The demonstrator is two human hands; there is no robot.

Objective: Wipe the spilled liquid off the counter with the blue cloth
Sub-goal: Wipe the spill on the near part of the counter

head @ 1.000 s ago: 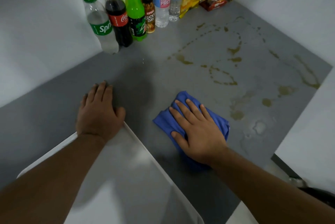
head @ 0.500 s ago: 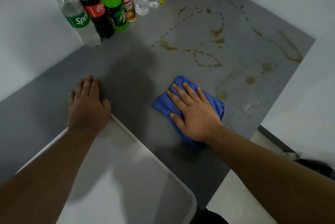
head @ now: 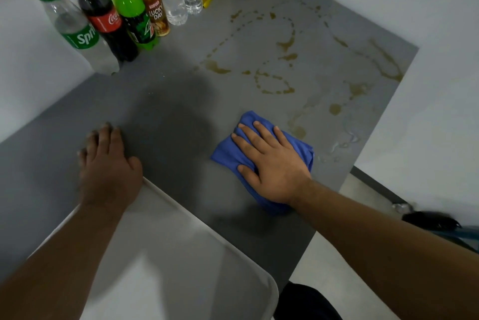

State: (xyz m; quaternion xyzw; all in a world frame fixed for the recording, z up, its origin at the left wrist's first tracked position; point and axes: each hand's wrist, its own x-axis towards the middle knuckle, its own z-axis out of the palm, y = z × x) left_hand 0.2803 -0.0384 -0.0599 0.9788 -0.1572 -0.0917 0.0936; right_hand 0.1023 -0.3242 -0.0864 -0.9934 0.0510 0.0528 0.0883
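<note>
Pressing flat with straight fingers, your right hand [head: 272, 164] has slid the blue cloth [head: 223, 157] only slightly along the grey counter [head: 168, 101]. The brown spilled liquid [head: 217, 68] still lies beyond your fingertips, so most wiping remains. Your left hand [head: 108, 164] rests flat, holding nothing, well left of it.

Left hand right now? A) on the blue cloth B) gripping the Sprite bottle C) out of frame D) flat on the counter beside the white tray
D: the left hand lies flat on the grey counter at the white tray's edge; the right hand presses the blue cloth.
</note>
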